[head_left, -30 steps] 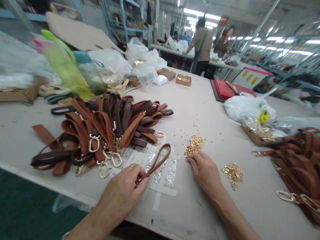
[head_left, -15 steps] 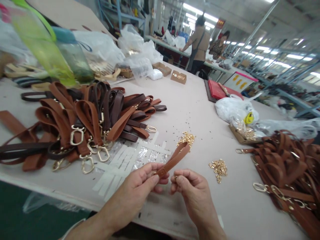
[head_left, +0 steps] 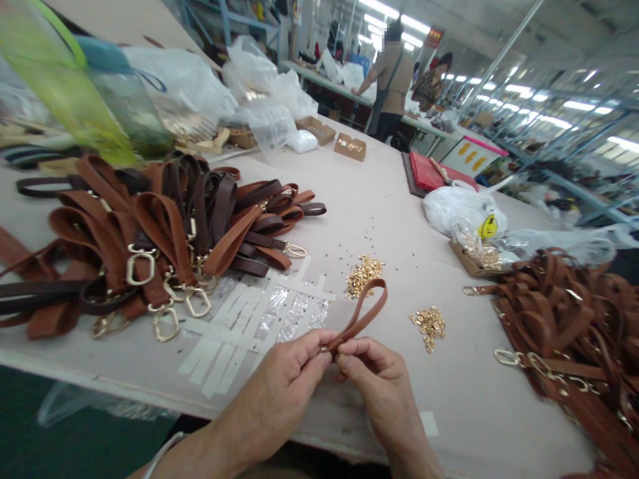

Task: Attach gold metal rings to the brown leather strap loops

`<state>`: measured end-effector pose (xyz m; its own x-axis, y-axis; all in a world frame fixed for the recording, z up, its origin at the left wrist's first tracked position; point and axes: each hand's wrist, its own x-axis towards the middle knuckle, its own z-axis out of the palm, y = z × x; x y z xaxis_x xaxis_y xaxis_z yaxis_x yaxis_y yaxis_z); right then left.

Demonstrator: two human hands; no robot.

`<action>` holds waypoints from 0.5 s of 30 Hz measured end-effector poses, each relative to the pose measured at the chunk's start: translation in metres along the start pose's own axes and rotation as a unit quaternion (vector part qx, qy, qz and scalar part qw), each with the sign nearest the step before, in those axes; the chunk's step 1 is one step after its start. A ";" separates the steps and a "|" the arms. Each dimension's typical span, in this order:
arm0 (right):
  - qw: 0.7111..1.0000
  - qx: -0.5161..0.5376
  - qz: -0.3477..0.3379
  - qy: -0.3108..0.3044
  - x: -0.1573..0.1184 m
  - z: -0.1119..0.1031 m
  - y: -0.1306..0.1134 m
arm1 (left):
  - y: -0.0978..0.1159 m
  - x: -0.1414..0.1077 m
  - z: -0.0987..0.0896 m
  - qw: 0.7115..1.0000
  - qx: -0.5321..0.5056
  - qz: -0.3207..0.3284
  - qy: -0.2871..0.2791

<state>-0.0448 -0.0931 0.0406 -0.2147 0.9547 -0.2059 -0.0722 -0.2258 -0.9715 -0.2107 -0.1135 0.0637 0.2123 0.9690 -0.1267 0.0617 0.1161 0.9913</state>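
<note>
A brown leather strap loop (head_left: pixel 367 309) stands up from between my two hands above the table. My left hand (head_left: pixel 294 372) pinches its lower end between thumb and fingers. Close against it, my right hand (head_left: pixel 374 372) has thumb and fingertips pressed together at the strap's base; whatever small piece lies between them is hidden. Just behind the loop is a heap of small gold metal pieces (head_left: pixel 363 274). A second, smaller gold heap (head_left: pixel 428 326) lies to the right of my hands.
Brown and dark straps with gold clasps (head_left: pixel 170 233) pile up at left, more brown straps (head_left: pixel 574 332) at right. Bottles (head_left: pixel 124 100), plastic bags (head_left: pixel 269 86) and a small box (head_left: pixel 349 148) stand farther back. Two people are beyond the table (head_left: pixel 384 213).
My right hand has moved left to meet the strap's lower end at my left hand. The loop has turned and now shows its opening. The view has shifted slightly.
</note>
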 end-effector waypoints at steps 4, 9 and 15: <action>0.999 0.034 -0.016 0.019 -0.002 0.001 0.000 | -0.013 -0.005 0.000 0.995 0.102 0.013 0.008; 0.994 0.092 -0.034 0.050 -0.006 0.007 0.000 | -0.036 -0.006 0.004 0.989 0.143 0.029 0.026; 0.996 -0.044 -0.061 0.045 -0.010 -0.011 -0.007 | -0.026 0.004 0.016 0.995 -0.041 -0.081 0.040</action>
<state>-0.0317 -0.0991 0.0478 -0.1202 0.9885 -0.0921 -0.0048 -0.0933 -0.9956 -0.1955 -0.1161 0.0366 0.1279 0.9498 -0.2856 0.0077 0.2870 0.9579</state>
